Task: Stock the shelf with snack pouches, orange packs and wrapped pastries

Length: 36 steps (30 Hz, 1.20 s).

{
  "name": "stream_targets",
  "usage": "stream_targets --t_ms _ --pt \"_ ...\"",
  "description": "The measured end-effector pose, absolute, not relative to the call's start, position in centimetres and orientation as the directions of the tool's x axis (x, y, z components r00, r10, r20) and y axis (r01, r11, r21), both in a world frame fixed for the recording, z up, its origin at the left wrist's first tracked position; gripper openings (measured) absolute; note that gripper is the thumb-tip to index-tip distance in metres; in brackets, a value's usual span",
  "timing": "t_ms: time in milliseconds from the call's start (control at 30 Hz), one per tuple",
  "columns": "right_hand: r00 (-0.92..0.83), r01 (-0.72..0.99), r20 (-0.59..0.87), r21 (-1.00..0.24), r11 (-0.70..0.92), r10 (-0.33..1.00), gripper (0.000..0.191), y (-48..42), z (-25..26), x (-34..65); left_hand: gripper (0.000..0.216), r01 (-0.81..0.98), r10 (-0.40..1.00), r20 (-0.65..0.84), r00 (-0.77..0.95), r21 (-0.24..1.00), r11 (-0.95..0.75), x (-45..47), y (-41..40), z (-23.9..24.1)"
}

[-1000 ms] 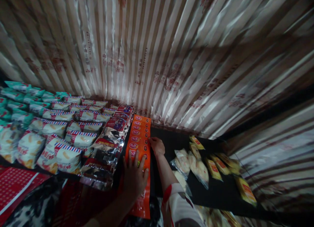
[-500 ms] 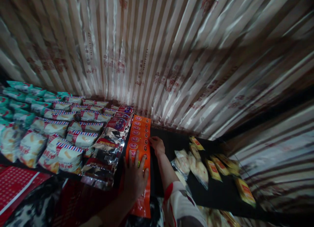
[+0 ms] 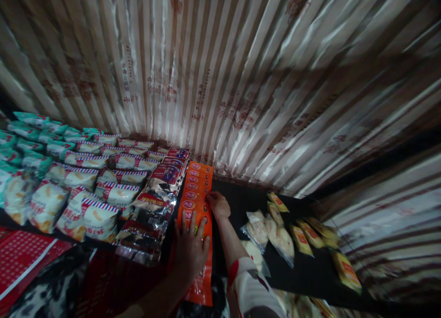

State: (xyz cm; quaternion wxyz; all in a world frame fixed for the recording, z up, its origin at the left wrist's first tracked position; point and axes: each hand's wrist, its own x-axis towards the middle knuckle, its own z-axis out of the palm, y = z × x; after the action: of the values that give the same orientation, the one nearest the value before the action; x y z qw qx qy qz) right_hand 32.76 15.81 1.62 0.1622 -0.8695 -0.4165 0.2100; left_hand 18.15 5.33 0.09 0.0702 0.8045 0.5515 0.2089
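Observation:
A column of overlapping orange snack packets (image 3: 197, 180) with round pink-and-white logos runs from the back of the black surface towards me. My left hand (image 3: 191, 249) lies flat on its nearer part, fingers spread. My right hand (image 3: 219, 205) is at its right edge, with thumb and fingers drawn together on the edge of one packet; the exact grip is partly hidden. Close by on the left is a column of shiny dark packets (image 3: 151, 210) with red and blue print.
White chip-style bags (image 3: 99, 219) with striped tops stand in rows at left, teal bags (image 3: 29, 146) beyond them. To the right lie clear-wrapped pale items (image 3: 275, 235) and yellow packets (image 3: 346, 270). A striped sheet (image 3: 193, 79) hangs behind; a red package (image 3: 31, 258) is at lower left.
My right hand has shifted slightly left, its fingertips now over the orange packets' right edge. My left hand stays flat in place. The view has moved slightly.

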Motion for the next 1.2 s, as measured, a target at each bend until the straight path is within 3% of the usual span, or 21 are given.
stream_targets --t_ms 167,367,567,867,1100,1200 --pt "0.542 0.722 -0.115 -0.444 -0.531 0.832 0.028 15.5 1.4 31.9 0.052 0.860 0.921 0.261 0.289 0.353 -0.370 18.2 5.3 0.2" --pt "0.367 0.830 0.048 -0.468 -0.304 0.929 0.037 15.4 0.8 30.8 0.049 0.848 0.916 0.277 0.289 0.369 -0.379 18.1 5.2 0.2" --pt "0.269 0.888 0.107 -0.412 -0.204 0.957 0.040 15.4 1.0 29.9 0.045 0.854 0.925 0.254 0.282 0.372 -0.363 18.2 5.3 0.2" --pt "0.178 0.970 -0.050 -0.158 -0.183 0.983 0.047 15.0 2.4 26.7 0.044 0.852 0.930 0.186 0.316 0.376 -0.365 18.2 5.4 -0.2" --pt "0.146 0.952 -0.167 -0.244 -0.184 0.975 0.061 15.6 1.8 27.3 0.050 0.857 0.938 0.133 0.319 0.383 -0.345 18.2 5.5 0.0" --pt "0.165 0.952 -0.153 -0.232 -0.198 0.974 0.059 15.7 1.8 27.2 0.053 0.855 0.941 0.106 0.322 0.394 -0.337 18.2 5.6 0.2"
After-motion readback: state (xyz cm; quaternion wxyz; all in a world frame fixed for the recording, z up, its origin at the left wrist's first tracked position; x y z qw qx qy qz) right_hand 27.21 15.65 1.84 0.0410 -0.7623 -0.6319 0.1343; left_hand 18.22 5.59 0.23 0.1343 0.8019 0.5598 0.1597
